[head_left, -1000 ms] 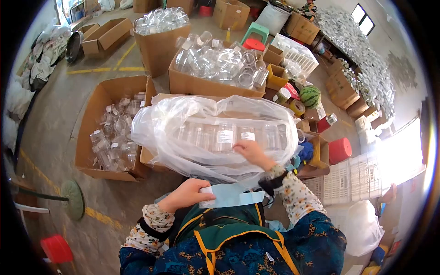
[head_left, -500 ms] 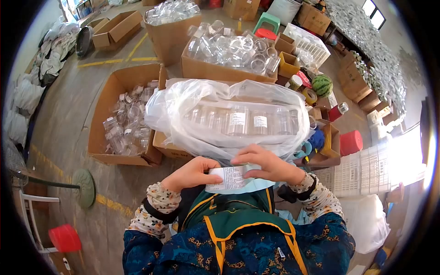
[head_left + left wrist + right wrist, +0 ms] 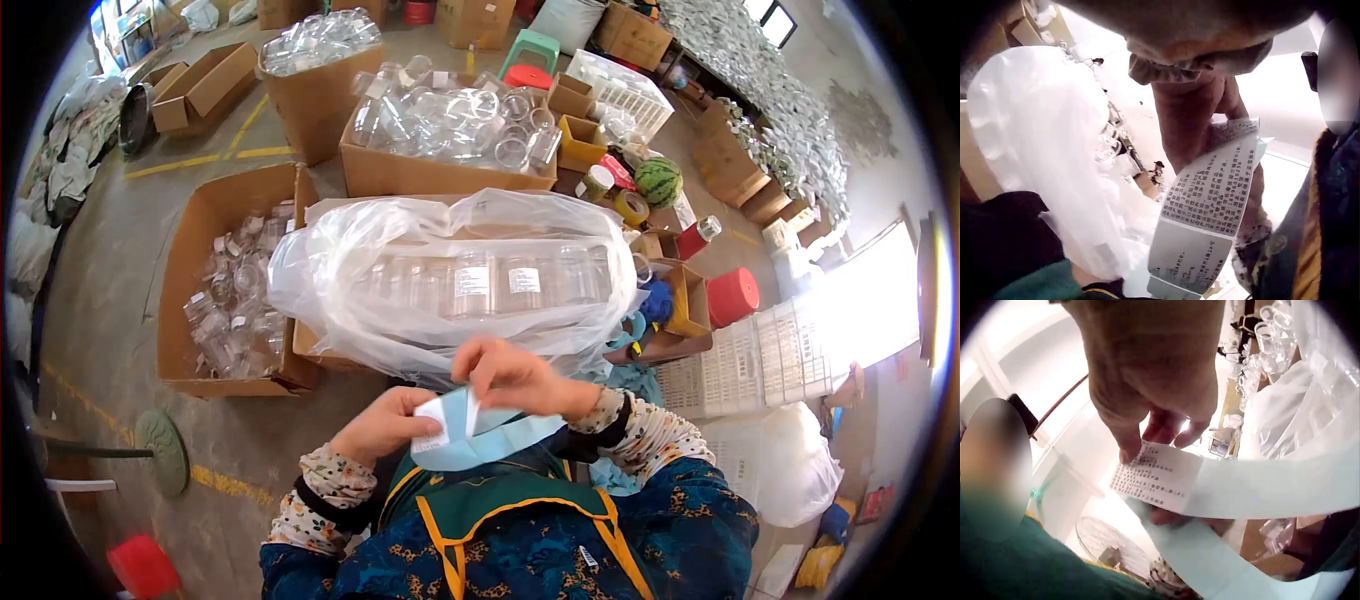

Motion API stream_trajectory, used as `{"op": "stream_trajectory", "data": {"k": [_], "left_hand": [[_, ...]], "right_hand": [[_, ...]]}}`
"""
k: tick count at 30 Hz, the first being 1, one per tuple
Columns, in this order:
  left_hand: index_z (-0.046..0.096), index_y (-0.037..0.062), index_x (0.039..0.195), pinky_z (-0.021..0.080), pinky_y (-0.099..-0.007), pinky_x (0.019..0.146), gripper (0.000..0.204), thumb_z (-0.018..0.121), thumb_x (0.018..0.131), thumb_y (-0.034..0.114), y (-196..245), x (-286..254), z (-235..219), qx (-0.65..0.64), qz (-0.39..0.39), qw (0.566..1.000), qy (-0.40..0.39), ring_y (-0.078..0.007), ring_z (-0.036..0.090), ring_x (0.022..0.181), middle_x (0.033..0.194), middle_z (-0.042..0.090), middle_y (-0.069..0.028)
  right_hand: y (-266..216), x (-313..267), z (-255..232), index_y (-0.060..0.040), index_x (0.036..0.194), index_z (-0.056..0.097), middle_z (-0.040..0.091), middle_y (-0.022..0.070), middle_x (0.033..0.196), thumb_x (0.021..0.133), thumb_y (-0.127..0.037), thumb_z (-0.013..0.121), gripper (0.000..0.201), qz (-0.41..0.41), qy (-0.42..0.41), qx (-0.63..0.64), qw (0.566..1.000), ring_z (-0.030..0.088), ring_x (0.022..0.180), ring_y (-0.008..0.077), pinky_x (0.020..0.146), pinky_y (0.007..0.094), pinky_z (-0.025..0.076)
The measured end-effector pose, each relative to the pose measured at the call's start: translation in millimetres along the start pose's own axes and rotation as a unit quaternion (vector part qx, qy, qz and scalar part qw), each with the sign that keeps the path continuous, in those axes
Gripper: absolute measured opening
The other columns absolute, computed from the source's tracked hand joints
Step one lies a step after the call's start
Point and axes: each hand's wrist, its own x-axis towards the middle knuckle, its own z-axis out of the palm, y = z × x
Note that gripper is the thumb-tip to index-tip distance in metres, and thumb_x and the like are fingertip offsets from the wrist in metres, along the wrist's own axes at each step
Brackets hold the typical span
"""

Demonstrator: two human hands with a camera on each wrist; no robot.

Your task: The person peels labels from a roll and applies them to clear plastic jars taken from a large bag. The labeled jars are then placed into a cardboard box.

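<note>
In the head view, the left hand [image 3: 383,428] grips a strip of printed white labels [image 3: 1200,194] on pale blue backing paper [image 3: 480,450], above the lap. The right hand [image 3: 520,382] is just beside it, thumb and fingertips pinching the corner of a white label [image 3: 1155,478] in the right wrist view. The backing loops and its tail hangs to the right. Beyond the hands, clear plastic jars [image 3: 575,275] stand in a row inside an open clear plastic bag [image 3: 330,290]. Two of the jars carry a white label on their front.
A cardboard box of loose jars [image 3: 235,385] stands at left, and another box of jars [image 3: 450,175] behind the bag. To the right are a watermelon [image 3: 658,182], tape rolls [image 3: 631,207], a red stool [image 3: 733,296] and white crates [image 3: 745,360]. A fan base [image 3: 162,450] stands on the floor at left.
The right hand came back from over the jars to the label strip, and now pinches a label with its fingertips raised. The strip, flat earlier, is now bent with its blue backing showing.
</note>
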Motion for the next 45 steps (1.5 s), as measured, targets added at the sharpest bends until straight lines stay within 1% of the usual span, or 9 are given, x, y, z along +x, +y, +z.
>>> {"op": "stream_trajectory", "data": {"k": [4,6,9,11,18,28,41,43,45], "left_hand": [[0.063,-0.0038,0.098,0.047,-0.0235,0.072,0.027,0.068,0.079,0.014,-1.7,-6.5,-21.5,-0.012,0.011,0.992,0.122,-0.0096,0.06,0.077,0.087,0.065,-0.0043],[0.063,-0.0032,0.097,0.048,-0.0235,0.071,0.026,0.068,0.079,0.013,-9.6,-10.4,-34.8,-0.023,0.007,0.992,0.123,-0.0099,0.06,0.076,0.087,0.066,-0.0046],[0.064,-0.0021,0.096,0.048,-0.0236,0.07,0.023,0.069,0.079,0.013,-21.3,-11.1,-49.4,-0.034,-0.003,0.992,0.118,-0.0103,0.061,0.075,0.087,0.066,-0.0057],[0.064,-0.0015,0.095,0.049,-0.0236,0.069,0.021,0.069,0.08,0.012,-20.9,-7.9,-47.5,-0.035,-0.011,0.992,0.124,-0.0107,0.062,0.075,0.087,0.067,-0.0064],[0.064,-0.0005,0.094,0.047,-0.023,0.069,0.018,0.068,0.081,0.011,-26.5,1.7,-55.7,-0.03,-0.03,0.994,0.105,-0.0095,0.06,0.073,0.085,0.066,-0.004],[0.064,-0.0006,0.093,0.045,-0.0215,0.069,0.018,0.067,0.081,0.013,-23.5,4.0,-62.8,-0.014,-0.044,0.993,0.113,-0.0079,0.058,0.074,0.083,0.064,-0.0019],[0.064,0.0004,0.093,0.044,-0.0203,0.07,0.018,0.066,0.083,0.014,-25.4,-8.5,-59.0,-0.008,-0.026,0.993,0.119,-0.007,0.057,0.074,0.083,0.064,-0.0006],[0.064,0.0002,0.094,0.044,-0.0204,0.07,0.018,0.066,0.083,0.014,-25.8,-9.6,-57.5,-0.006,-0.019,0.992,0.125,-0.0071,0.057,0.075,0.084,0.064,-0.0006],[0.064,-0.0005,0.097,0.044,-0.0212,0.072,0.02,0.065,0.084,0.015,-25.8,-13.2,-54.5,-0.005,-0.02,0.993,0.12,-0.0074,0.057,0.078,0.086,0.064,-0.0006]], "right_hand": [[10.1,-14.7,-71.7,-0.0091,0.093,0.054,0.053,0.0052,0.107,0.088,-0.007,0.056,0.006,0.068,0.256,0.334,0.905,0.054,0.094,0.0171,0.085,0.0311,0.044],[28.9,-35.0,-140.3,-0.0072,0.093,0.054,0.054,0.005,0.107,0.086,-0.007,0.058,0.009,0.191,0.283,0.095,0.935,0.056,0.094,0.0165,0.081,0.0311,0.046],[39.1,-36.2,-204.8,-0.0079,0.095,0.054,0.055,0.0058,0.102,0.082,-0.006,0.06,0.015,0.314,0.153,-0.253,0.902,0.057,0.094,0.0217,0.077,0.0341,0.047],[70.6,-48.1,-231.8,-0.011,0.097,0.055,0.054,0.0091,0.096,0.077,-0.004,0.061,0.021,0.292,-0.059,-0.506,0.809,0.056,0.093,0.0289,0.076,0.0387,0.045],[136.9,-77.3,-247.3,-0.0149,0.098,0.055,0.051,0.0104,0.098,0.074,0.001,0.058,0.029,0.339,-0.16,-0.539,0.754,0.055,0.094,0.0329,0.078,0.0419,0.045],[130.5,-74.0,-222.3,-0.0237,0.128,0.046,0.051,0.0069,0.121,0.061,-0.016,0.079,0.075,0.362,-0.072,-0.644,0.67,0.051,0.109,0.0307,0.084,0.0417,0.048],[171.5,-31.6,-233.5,-0.0118,0.129,0.046,0.063,0.0146,0.095,0.066,-0.026,0.077,0.071,0.391,-0.189,-0.473,0.767,0.06,0.09,0.0311,0.082,0.0412,0.047],[164.4,-3.3,-226.3,-0.0127,0.126,0.051,0.063,0.0142,0.108,0.071,-0.029,0.074,0.062,0.598,-0.151,-0.347,0.707,0.06,0.101,0.0296,0.084,0.0421,0.047],[174.7,9.6,-224.3,-0.0119,0.122,0.054,0.064,0.0136,0.105,0.072,-0.031,0.073,0.057,0.588,-0.204,-0.389,0.679,0.061,0.097,0.0291,0.081,0.0422,0.049]]}}
